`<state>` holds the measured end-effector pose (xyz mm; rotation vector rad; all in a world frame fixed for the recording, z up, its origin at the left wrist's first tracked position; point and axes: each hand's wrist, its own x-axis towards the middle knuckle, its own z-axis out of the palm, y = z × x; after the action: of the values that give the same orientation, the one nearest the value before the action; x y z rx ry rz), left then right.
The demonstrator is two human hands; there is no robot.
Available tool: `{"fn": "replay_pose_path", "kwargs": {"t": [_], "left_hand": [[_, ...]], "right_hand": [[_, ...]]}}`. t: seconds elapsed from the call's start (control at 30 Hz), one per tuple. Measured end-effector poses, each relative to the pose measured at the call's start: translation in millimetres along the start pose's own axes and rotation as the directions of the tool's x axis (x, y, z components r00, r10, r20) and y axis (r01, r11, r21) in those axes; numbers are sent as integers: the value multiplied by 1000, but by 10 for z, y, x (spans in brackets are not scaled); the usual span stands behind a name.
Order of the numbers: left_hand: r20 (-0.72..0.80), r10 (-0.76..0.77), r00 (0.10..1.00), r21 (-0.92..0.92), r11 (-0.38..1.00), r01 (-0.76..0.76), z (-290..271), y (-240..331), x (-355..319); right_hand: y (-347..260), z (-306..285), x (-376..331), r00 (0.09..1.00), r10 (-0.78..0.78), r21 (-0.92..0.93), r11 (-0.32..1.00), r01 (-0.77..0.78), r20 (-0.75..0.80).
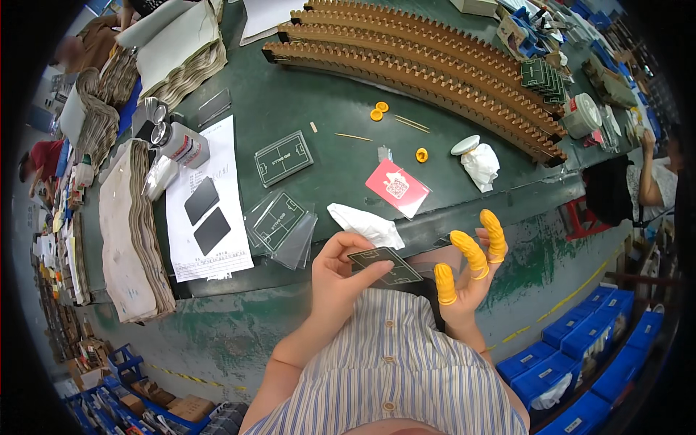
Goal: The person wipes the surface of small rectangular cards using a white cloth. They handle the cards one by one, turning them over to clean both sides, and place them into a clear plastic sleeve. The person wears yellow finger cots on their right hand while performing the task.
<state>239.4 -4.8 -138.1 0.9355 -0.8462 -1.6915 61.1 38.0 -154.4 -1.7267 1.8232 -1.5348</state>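
My left hand (339, 279) pinches a dark green card (391, 265) with white line markings, held tilted just off the table's front edge. My right hand (467, 283) is beside the card and apart from it, fingers spread, with yellow finger cots (470, 254) on the thumb and two fingers. Beyond the left hand lie a crumpled white cloth (366, 224) and a similar green card (279, 223) among clear plastic sleeves (296, 250). Farther back sits a stack of matching green cards (283, 159). A red card (397, 187) in a clear sleeve lies ahead of my hands.
Long brown slotted racks (428, 80) run across the back right. Loose yellow finger cots (422, 155), wooden sticks (412, 125) and a wrapped white cloth (481, 167) lie mid-table. At left, a paper sheet (210, 262) bears two black cards (212, 230), beside a bottle (185, 145). Blue bins (558, 370) stand lower right.
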Motion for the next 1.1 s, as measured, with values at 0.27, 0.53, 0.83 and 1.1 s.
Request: {"fn": "replay_pose_path", "kwargs": {"t": [0.27,0.53,0.83,1.1], "left_hand": [[44,65,997,169,983,-72,-4,-4,-6],[308,366,878,649,594,-475,11,155,-19],[363,364,858,699,503,-509,10,182,-7],[373,383,845,710,470,-525,2,166,-14]], "right_hand": [[2,2,-31,999,-42,74,996,41,1],[-10,-97,-110,979,-204,-84,975,204,17],[-44,-124,-99,969,-228,-168,956,241,93],[-23,-60,-107,968,-240,-172,953,250,76]]}}
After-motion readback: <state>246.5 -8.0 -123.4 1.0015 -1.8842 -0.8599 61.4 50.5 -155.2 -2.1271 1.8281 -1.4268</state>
